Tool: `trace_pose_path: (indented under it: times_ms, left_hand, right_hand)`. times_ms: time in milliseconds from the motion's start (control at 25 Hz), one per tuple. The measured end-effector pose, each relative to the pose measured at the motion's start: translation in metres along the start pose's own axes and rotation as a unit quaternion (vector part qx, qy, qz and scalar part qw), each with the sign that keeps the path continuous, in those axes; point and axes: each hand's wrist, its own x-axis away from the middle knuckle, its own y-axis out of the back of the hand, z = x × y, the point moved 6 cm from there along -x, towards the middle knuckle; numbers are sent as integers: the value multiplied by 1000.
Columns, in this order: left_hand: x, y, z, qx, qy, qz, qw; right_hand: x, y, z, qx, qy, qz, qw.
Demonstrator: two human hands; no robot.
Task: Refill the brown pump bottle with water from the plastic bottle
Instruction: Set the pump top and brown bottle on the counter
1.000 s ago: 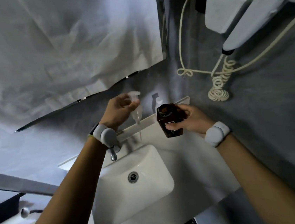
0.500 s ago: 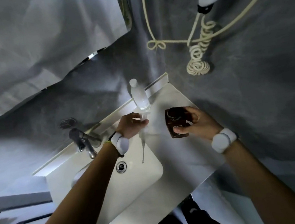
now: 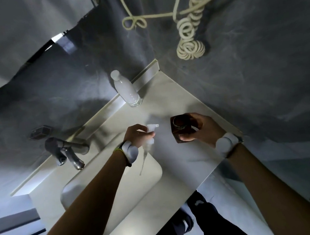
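The brown pump bottle [image 3: 181, 131] stands open-mouthed on the pale counter, with my right hand [image 3: 200, 128] wrapped around its right side. My left hand [image 3: 138, 135] holds the white pump head [image 3: 151, 130]; its thin dip tube [image 3: 143, 161] hangs down over the basin's corner. The clear plastic bottle [image 3: 126, 89], capped in white, stands upright by the back ledge, apart from both hands.
A white sink basin [image 3: 153, 177] lies below my left arm, with a metal faucet [image 3: 67, 152] at its left. The counter [image 3: 177, 99] ends at a dark wall on the right. A coiled cream cord [image 3: 190, 41] hangs on the wall above.
The view has tilted down. My left hand has carried the pump head down and away from the brown bottle, toward the basin. My right hand has kept hold of the bottle on the counter.
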Motion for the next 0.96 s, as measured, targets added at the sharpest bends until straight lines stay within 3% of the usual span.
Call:
trace_pose_path:
  times_ms: [320, 600, 960]
  left_hand:
    - [-16, -23, 13, -108, 17, 17, 994]
    - [-21, -24, 22, -50, -7, 5, 999]
    - [-27, -23, 29, -53, 2, -8, 999]
  right_hand:
    - [-5, 6, -32, 11, -36, -11, 999]
    - [-17, -3, -43, 33, -36, 19, 999]
    - [-14, 2, -37, 39, -52, 77, 995]
